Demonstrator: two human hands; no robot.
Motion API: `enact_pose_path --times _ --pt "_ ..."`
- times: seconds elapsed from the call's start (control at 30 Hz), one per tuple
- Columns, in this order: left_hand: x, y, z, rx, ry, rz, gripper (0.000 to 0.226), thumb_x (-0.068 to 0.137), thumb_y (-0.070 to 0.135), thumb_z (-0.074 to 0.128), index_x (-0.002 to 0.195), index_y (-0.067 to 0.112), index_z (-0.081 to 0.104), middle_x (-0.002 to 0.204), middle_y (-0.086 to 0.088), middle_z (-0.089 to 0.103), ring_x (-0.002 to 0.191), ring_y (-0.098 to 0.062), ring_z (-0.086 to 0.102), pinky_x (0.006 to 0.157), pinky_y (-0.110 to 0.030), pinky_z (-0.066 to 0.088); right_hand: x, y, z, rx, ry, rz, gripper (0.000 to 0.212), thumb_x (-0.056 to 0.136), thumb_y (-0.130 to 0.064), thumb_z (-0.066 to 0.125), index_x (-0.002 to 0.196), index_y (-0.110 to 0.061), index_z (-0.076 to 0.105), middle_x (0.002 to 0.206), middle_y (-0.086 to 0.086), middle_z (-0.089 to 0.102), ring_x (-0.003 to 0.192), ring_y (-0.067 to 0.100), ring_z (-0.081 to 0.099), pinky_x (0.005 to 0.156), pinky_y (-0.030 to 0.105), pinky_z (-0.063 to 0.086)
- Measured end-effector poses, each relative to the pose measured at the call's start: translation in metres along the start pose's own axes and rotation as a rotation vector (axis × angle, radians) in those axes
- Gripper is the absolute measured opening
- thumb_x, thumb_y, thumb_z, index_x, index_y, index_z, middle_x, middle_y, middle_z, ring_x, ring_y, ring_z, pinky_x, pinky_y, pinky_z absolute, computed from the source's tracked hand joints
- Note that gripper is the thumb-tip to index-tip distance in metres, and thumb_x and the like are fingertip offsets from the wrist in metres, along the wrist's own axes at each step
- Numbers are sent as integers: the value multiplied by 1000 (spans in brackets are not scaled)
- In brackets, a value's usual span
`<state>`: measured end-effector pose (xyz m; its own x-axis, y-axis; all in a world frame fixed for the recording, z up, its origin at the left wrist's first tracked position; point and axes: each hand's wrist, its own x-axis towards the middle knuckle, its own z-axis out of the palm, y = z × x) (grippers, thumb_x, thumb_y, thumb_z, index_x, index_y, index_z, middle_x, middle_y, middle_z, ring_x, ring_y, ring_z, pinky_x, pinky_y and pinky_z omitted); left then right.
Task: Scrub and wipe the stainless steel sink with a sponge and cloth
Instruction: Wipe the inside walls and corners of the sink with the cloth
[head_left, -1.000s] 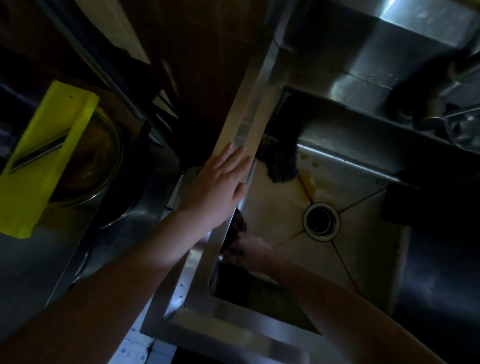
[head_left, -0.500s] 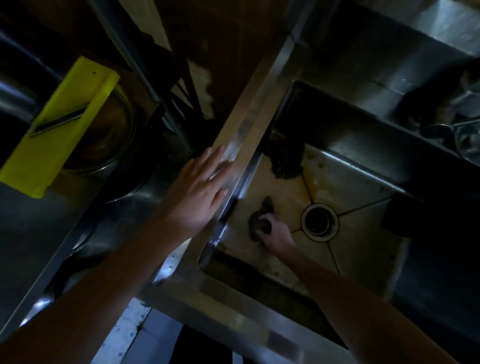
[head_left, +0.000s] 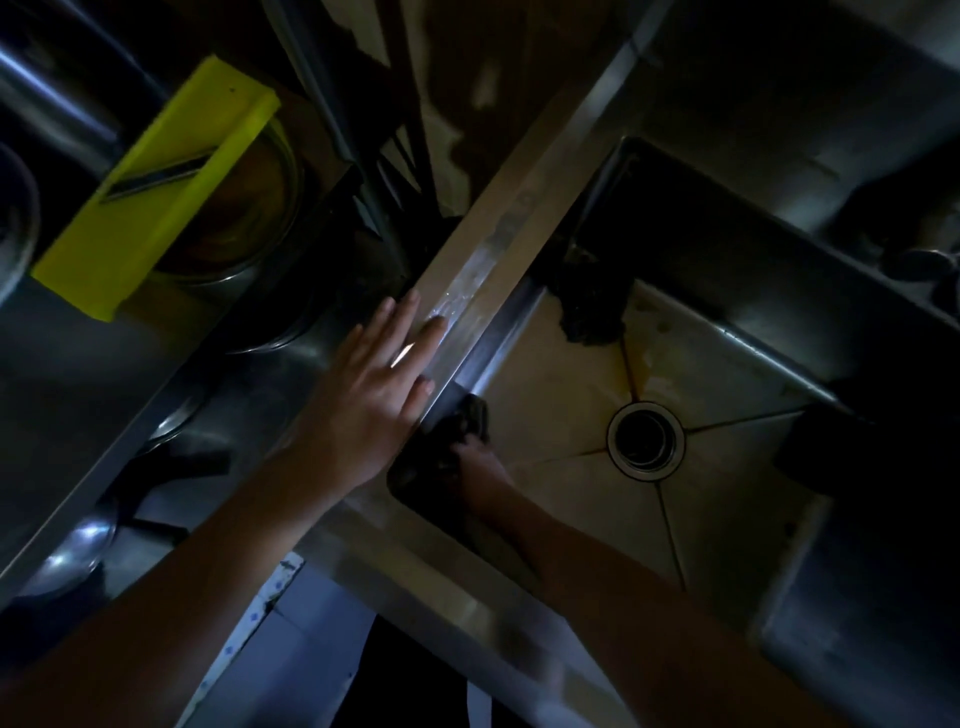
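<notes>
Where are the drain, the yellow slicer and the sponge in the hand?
drain (head_left: 645, 440): head view, middle of the dark hole.
yellow slicer (head_left: 130, 244): head view, flat yellow body below the blade.
sponge (head_left: 470, 415): head view, its dark upper part.

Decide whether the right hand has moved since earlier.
Yes. The right hand, gripping the sponge, slid from the drain toward the sink wall below the left hand.

Left of the round steel drain (head_left: 645, 440), shadow swallows the fingers of my right hand (head_left: 482, 467) on a dark scrubbing pad (head_left: 470, 415); beyond it, I cannot identify the black clump (head_left: 592, 306).
</notes>
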<state>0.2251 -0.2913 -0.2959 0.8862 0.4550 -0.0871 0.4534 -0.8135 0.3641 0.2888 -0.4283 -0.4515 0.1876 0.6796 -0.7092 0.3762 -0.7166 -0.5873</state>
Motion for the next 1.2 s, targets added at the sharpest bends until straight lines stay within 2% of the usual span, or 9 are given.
enact_pose_path --times 0.27,0.4,0.57,0.63,0.7,0.77,0.87,1.1,1.2 --pt "-26 11 9 100 -32 -54 49 94 23 47 141 13 36 155 -14 19 142 -31 17 109 -43 23 -39 58 -21 -268 -84 22 33 90 -27 59 112 -3 63 116 20 59 106 36 58 87 37 44" --pt "-41 20 9 109 4 -85 49 93 30 41 138 9 41 151 -20 27 139 -36 22 107 -45 20 -62 91 -24 -130 -58 118 30 89 -14 60 112 3 60 119 23 56 111 36 56 93 36 47" --pt "-78 30 7 133 81 -123 49 93 26 38 136 4 44 148 -25 29 139 -34 18 111 -45 23 -32 56 -24 -173 26 -32 19 84 -21 64 95 -9 71 102 11 71 93 27 66 70 21 40" --pt "-94 36 8 158 102 -160 49 92 23 41 139 6 41 149 -24 27 140 -33 19 114 -39 17 -10 28 -18 -173 69 -61 20 87 -21 60 98 -8 69 103 13 70 95 29 65 71 25 45" --pt "-105 45 9 160 61 -216 51 93 25 42 141 10 37 152 -21 24 142 -32 19 115 -41 20 7 8 -11 -210 90 -115 24 89 -16 57 108 -4 66 113 18 65 105 31 61 83 29 48" --pt "-112 52 13 150 13 -231 50 95 26 44 142 9 36 153 -20 22 142 -33 21 112 -47 26 10 0 -4 -324 23 -171 32 93 -17 50 122 -5 59 130 19 54 119 33 51 100 37 43" --pt "-118 62 17 87 -27 -225 50 95 27 44 141 9 37 151 -22 23 140 -36 22 110 -51 31 -4 7 -8 -397 -62 -176 36 98 -25 44 128 -7 54 137 16 47 125 34 45 104 44 38" --pt "-118 70 27 51 -38 -149 43 94 21 48 134 3 46 149 -26 26 140 -39 21 115 -47 16 -74 79 -30 -364 -114 -37 28 93 -9 50 120 -1 57 122 19 57 112 33 54 93 35 41" --pt "-117 71 28 -13 -22 -135 47 93 18 54 136 4 44 150 -25 23 140 -37 19 114 -46 18 -100 116 -36 -375 -144 18 9 93 -6 51 98 -10 57 101 13 56 86 21 54 92 41 45"
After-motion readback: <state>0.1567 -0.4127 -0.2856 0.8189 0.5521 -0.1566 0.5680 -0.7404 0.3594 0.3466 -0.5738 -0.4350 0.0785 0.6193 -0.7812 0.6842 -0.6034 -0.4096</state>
